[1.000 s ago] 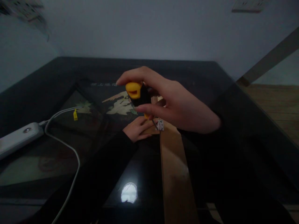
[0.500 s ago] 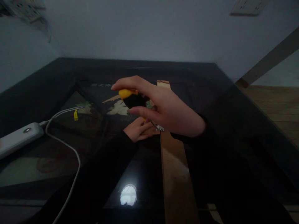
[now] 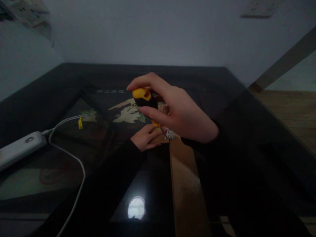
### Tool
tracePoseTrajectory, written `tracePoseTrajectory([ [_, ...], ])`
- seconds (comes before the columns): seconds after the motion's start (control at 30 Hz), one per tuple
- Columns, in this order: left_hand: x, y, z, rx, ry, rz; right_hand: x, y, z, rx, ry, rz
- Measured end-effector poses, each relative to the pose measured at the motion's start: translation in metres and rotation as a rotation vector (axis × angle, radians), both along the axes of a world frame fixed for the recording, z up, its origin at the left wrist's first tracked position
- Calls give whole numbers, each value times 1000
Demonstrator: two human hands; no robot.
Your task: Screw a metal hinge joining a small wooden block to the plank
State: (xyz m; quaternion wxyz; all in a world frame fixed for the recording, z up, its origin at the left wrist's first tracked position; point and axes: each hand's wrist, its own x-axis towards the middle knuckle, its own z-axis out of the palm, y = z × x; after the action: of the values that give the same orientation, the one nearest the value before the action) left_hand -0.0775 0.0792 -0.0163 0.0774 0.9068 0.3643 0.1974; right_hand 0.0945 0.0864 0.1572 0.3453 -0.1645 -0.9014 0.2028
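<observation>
My right hand [image 3: 177, 110] is closed round the yellow and black handle of a screwdriver [image 3: 145, 100], held upright. Its thin shaft points down at a small metal hinge [image 3: 169, 133] on a long wooden strip [image 3: 184, 184]. My left hand [image 3: 145, 136] rests on the strip's left side beside the hinge, fingers curled against the wood. The strip lies lengthwise on a dark glass-topped table [image 3: 209, 82]. My right hand hides the strip's far end.
A white power strip [image 3: 19, 149] lies at the left with its white cable [image 3: 79, 164] looping toward me. A small yellow tag [image 3: 80, 123] sits by the cable. Walls stand behind and to the left. A wooden floor [image 3: 293, 112] shows at the right.
My right hand has turned on the screwdriver handle, dipping and rising again. The left hand, the strip and the hinge have stayed in place.
</observation>
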Motion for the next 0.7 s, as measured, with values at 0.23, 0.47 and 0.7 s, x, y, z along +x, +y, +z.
tracePoseTrajectory([
  [0.23,0,0,1,-1,-4,-10,-5,-2,-6,1,34,-63],
  [0.47,0,-1,0,25,2,7,7,1,9,-34,-101,144],
  [0.7,0,-1,-1,-2,-6,5,-2,-5,2,23,-77,-74],
])
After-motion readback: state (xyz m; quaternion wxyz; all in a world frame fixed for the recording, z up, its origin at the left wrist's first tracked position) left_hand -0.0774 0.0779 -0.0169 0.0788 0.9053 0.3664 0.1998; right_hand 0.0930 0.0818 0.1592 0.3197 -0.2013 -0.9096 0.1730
